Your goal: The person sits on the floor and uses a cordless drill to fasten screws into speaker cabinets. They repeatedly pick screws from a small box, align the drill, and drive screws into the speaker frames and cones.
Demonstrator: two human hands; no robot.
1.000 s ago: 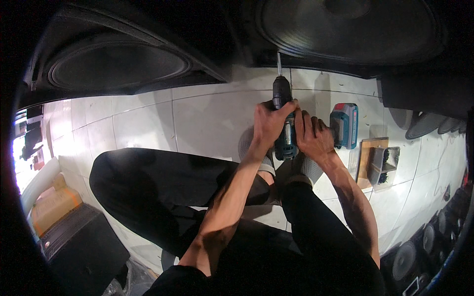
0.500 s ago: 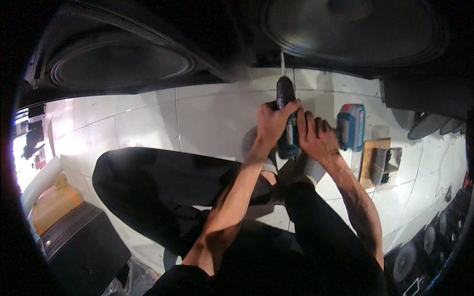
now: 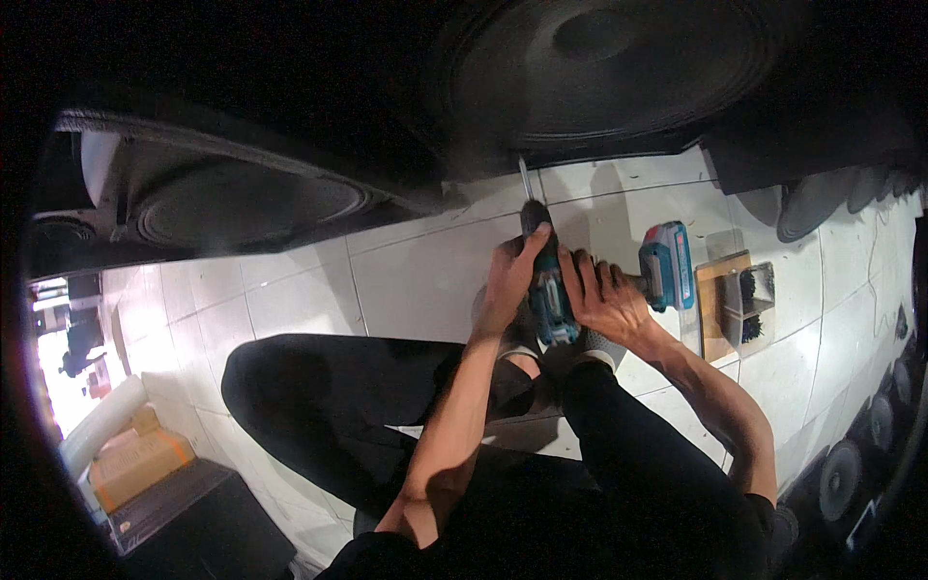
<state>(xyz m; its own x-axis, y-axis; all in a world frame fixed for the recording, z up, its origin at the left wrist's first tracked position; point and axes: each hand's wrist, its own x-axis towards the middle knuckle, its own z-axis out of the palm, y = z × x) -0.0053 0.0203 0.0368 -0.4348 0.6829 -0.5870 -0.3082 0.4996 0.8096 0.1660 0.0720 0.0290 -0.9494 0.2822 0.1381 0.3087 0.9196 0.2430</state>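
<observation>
A teal and black cordless drill (image 3: 553,307) lies on its side between my hands, its long silver bit (image 3: 526,180) pointing away from me. My left hand (image 3: 509,280) is closed around the front of the drill, thumb along the dark chuck. Fingers of my right hand (image 3: 609,300) wrap the grip, and the battery (image 3: 667,266) sticks out to the right of them. Beyond the bit stands a black speaker cabinet with a large round cone (image 3: 609,68). The bit's tip reaches the cabinet's lower front edge; whether it touches a screw there is too dark to tell.
A second large speaker (image 3: 251,205) stands at the left. On the tiled floor (image 3: 425,256), right of the drill, sits a small divided box (image 3: 752,302) with dark screws. Several speakers (image 3: 839,478) line the right side. A cardboard box (image 3: 140,469) rests on a black case (image 3: 208,522).
The view has shifted, so the speakers and floor sit differently in the picture. The drill tip now overlaps less of the cabinet's edge. Both hands keep the same grip.
</observation>
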